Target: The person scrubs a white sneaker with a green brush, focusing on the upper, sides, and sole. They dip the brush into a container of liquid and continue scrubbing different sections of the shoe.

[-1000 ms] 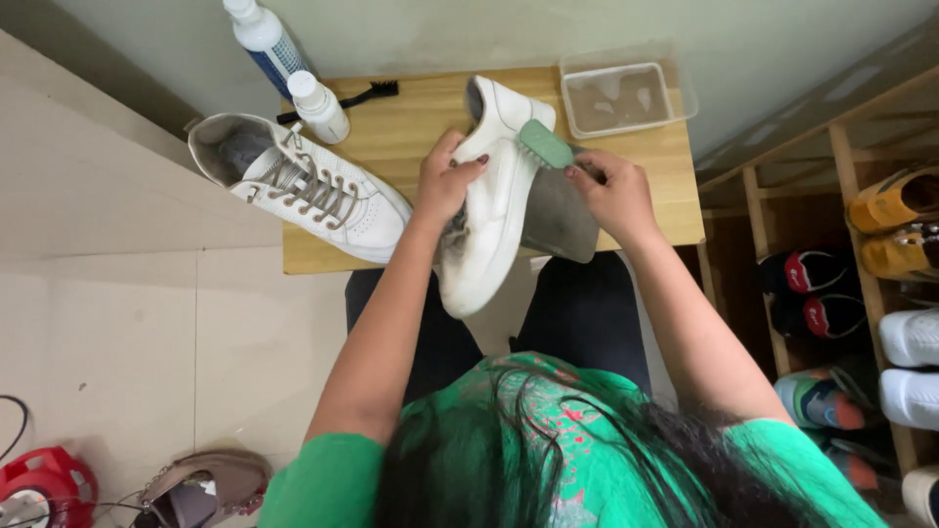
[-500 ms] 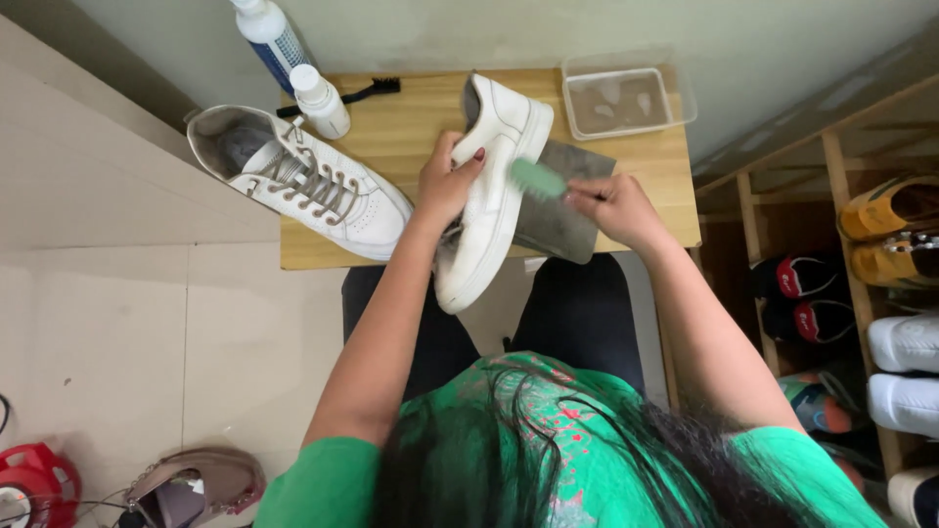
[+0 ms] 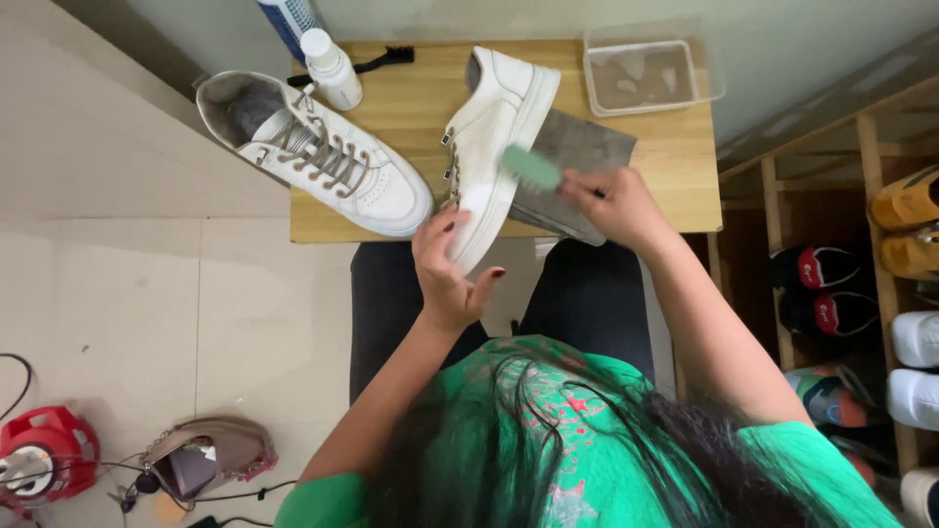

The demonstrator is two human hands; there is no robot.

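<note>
My left hand (image 3: 448, 269) grips the toe end of a white sneaker (image 3: 494, 137), which is tipped on its side over the small wooden table (image 3: 675, 166). My right hand (image 3: 611, 203) holds a green brush (image 3: 531, 166) against the shoe's sole edge. Under the shoe lies a grey cloth (image 3: 577, 156). A second white sneaker with laces (image 3: 318, 156) lies on the left part of the table, its heel past the edge.
A clear plastic tub (image 3: 641, 73), a white bottle (image 3: 330, 68), a blue-and-white bottle (image 3: 289, 20) and a black brush (image 3: 377, 61) stand at the table's back. A shoe rack (image 3: 880, 274) with several shoes is on the right. A red device (image 3: 39, 455) and a brown shoe (image 3: 201, 460) lie on the tiled floor.
My left hand slid down from the shoe's middle to its toe end. The brush moved along the sole edge toward the toe.
</note>
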